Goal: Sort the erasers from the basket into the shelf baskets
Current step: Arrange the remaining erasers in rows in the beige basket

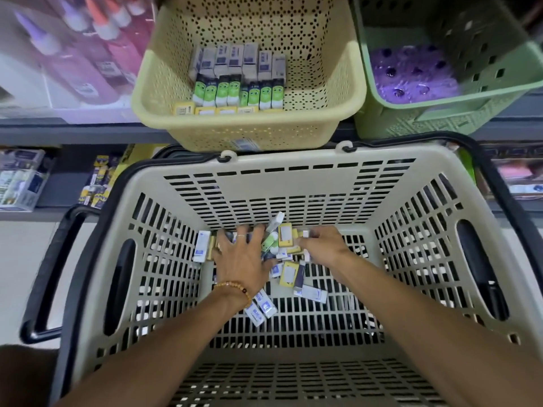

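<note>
Shelves [88,133] carry a yellow basket [332,92] with erasers in rows. Below, in the beige basket [323,168], the left hand [239,259] presses flat on loose erasers [289,273]; the right hand [321,245] pinches a small eraser [305,232].

I see from one head camera, looking steeply down, close above the basket [293,183], shelf ahead.

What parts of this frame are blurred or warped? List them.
Head view: glue bottles at top left are smeared by blur; the shopping basket rim bows outward from wide-angle distortion; both hands, left hand and right hand, look soft; erasers in the yellow basket stay fairly sharp.
</note>
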The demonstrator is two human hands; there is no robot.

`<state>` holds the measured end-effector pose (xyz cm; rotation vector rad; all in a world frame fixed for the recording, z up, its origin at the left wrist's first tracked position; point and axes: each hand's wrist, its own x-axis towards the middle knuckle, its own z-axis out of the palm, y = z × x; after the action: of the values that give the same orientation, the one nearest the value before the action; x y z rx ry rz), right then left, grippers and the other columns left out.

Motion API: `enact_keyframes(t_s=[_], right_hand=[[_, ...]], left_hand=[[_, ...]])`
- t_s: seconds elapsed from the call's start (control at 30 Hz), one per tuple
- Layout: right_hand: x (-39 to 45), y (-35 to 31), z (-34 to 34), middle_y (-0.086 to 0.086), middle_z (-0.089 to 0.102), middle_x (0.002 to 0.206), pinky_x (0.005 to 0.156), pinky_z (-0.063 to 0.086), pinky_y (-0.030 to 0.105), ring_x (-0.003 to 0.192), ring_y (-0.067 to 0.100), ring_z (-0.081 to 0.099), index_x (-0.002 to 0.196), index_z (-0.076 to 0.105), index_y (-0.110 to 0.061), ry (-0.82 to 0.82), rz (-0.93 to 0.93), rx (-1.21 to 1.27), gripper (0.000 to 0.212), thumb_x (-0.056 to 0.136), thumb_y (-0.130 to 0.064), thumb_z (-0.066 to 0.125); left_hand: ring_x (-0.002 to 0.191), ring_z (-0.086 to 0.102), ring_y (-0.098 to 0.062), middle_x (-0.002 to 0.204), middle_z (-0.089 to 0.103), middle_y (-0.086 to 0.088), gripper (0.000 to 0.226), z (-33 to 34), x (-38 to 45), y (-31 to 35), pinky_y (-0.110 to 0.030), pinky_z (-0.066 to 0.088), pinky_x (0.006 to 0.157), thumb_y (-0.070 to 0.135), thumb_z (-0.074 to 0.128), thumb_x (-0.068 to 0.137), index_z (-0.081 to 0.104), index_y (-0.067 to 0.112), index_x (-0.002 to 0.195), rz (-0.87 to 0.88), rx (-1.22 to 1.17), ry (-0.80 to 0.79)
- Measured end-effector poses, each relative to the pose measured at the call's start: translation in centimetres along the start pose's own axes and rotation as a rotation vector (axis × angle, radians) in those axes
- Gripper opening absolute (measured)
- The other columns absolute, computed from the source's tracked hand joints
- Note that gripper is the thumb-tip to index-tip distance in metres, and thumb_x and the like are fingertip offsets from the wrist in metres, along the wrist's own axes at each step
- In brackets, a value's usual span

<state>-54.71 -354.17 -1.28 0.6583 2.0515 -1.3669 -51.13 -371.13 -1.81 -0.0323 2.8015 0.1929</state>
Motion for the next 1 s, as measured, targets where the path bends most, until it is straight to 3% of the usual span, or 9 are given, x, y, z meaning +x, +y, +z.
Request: enact_keyframes(t_s=[0.1,0.2,0.27,0.37,0.53,0.63,0.77,0.87,1.0], right_hand=[[0.0,0.1,-0.1,0.000,0.070,0.085,0.059,0.054,0.021,0.067,0.008,0.061,0.081,0.068,-0.021,-0.061,-0.002,0.039,0.017,0.090,-0.007,0.065],[-0.1,0.1,0.0,-0.001,0.068,0.090,0.058,0.051,0.022,0.072,0.009,0.063,0.093,0.063,-0.022,-0.072,-0.002,0.029,0.019,0.088,-0.003,0.067],[-0.1,0.1,-0.1,0.004,0.067,0.101,0.063,0.051,0.026,0.086,0.016,0.066,0.102,0.057,-0.019,-0.068,0.003,0.000,0.025,0.086,-0.003,0.069],[-0.4,0.1,-0.5,0.009,0.064,0.112,0.064,0.048,0.027,0.090,0.018,0.063,0.116,0.052,-0.015,-0.106,-0.021,-0.054,0.034,0.087,-0.004,0.067],[-0.4,-0.3,-0.9,0.005,0.057,0.123,0.089,0.051,0.029,0.109,0.019,0.060,0.124,0.057,-0.019,-0.173,-0.126,-0.227,0.032,0.093,-0.011,0.062],[-0.6,-0.5,-1.2,0.004,0.062,0.115,0.079,0.050,0.026,0.103,0.017,0.062,0.121,0.058,-0.022,-0.196,-0.117,-0.244,0.027,0.095,-0.016,0.061],[-0.9,-0.8,-2.6,0.002,0.062,0.100,0.050,0.043,0.020,0.072,0.010,0.057,0.123,0.055,-0.023,-0.176,-0.068,-0.218,0.028,0.097,-0.013,0.056],[-1.5,-1.2,-3.8,0.004,0.061,0.086,0.050,0.041,0.022,0.062,0.009,0.051,0.120,0.057,-0.019,-0.176,-0.048,-0.163,0.025,0.097,-0.011,0.056],[-3.1,-2.4,-4.4,0.005,0.064,0.086,0.049,0.043,0.023,0.058,0.008,0.053,0.117,0.059,-0.021,-0.198,-0.047,-0.041,0.024,0.096,-0.010,0.058]], left_hand=[[0.126,0.035,-0.033,0.134,0.044,0.000,0.059,0.0,0.0,-0.9,-0.057,0.041,0.097,0.058,0.054,0.084,0.029,0.036,0.133,0.086,0.048,0.028],[0.128,0.035,-0.035,0.140,0.040,0.001,0.064,-0.3,0.3,-0.9,-0.060,0.040,0.096,0.054,0.058,0.084,0.025,0.039,0.137,0.099,0.038,-0.032],[0.127,0.036,-0.036,0.141,0.041,0.001,0.061,-0.5,0.5,-0.2,-0.062,0.040,0.095,0.049,0.061,0.084,0.029,0.035,0.135,0.089,0.029,-0.065],[0.124,0.037,-0.033,0.136,0.046,0.002,0.063,-0.8,0.5,-0.1,-0.060,0.040,0.095,0.046,0.067,0.078,0.035,0.035,0.131,0.102,0.019,-0.072],[0.130,0.033,-0.029,0.139,0.044,0.005,0.077,-0.8,0.7,-1.2,-0.063,0.036,0.099,0.048,0.070,0.073,0.028,0.039,0.136,0.183,0.066,-0.106],[0.133,0.033,-0.031,0.143,0.045,0.006,0.076,-1.3,1.2,-1.2,-0.065,0.033,0.101,0.044,0.073,0.075,0.030,0.037,0.138,0.200,0.086,-0.158],[0.123,0.040,-0.028,0.118,0.060,0.006,0.062,-2.0,1.5,-1.3,-0.058,0.039,0.096,0.036,0.073,0.072,0.042,0.038,0.126,0.182,-0.009,-0.137],[0.105,0.047,-0.025,0.088,0.056,0.010,0.048,-2.8,1.7,-1.7,-0.037,0.045,0.076,0.033,0.077,0.068,0.048,0.037,0.106,0.161,-0.184,-0.118],[0.069,0.058,-0.018,0.070,0.054,0.010,0.046,-4.4,1.6,-2.0,-0.027,0.052,0.057,0.009,0.078,0.063,0.051,0.031,0.094,0.066,-0.488,-0.097]])
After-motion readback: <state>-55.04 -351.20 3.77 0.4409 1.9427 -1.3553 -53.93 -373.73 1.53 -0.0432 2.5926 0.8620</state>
